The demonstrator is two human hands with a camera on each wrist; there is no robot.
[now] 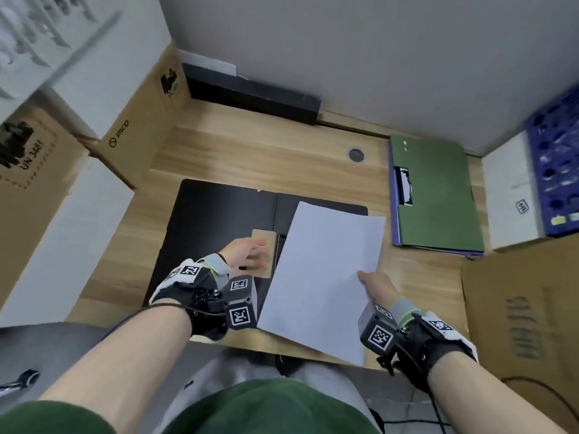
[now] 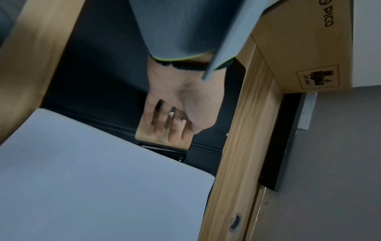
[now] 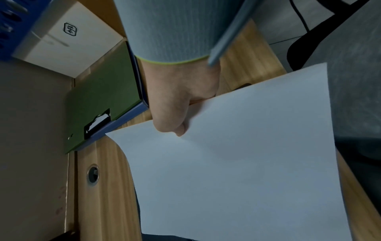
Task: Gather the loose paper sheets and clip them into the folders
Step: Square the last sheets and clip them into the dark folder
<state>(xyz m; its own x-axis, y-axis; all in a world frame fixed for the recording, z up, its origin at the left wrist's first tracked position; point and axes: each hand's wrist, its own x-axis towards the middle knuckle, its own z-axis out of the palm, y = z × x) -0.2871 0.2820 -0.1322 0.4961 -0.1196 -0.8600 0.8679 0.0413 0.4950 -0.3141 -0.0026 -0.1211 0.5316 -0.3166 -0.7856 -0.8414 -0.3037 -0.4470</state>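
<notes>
An open black folder [image 1: 213, 220] [image 2: 98, 78] lies on the wooden desk. My left hand [image 1: 250, 255] [image 2: 175, 117] rests with straight fingers on a wood-coloured rectangle [image 1: 264, 238] [image 2: 148, 132] in its left flap, beside a black clip [image 2: 171, 154]. My right hand [image 1: 374, 285] [image 3: 177, 106] pinches the right edge of white paper [image 1: 322, 277] [image 2: 92, 179] [image 3: 247, 163], thumb on top. The paper is held tilted over the folder's right half and sticks out past the desk's front edge. A closed green folder [image 1: 438, 195] [image 3: 103, 97] lies on a blue one at the right.
Cardboard boxes stand at the left [image 1: 138, 120] and the right [image 1: 517, 308]. A white box [image 1: 510, 195] and a blue tray [image 1: 554, 170] sit at the far right. A long black bar [image 1: 250, 95] lies along the back wall, with a cable hole [image 1: 356, 155] in front of it.
</notes>
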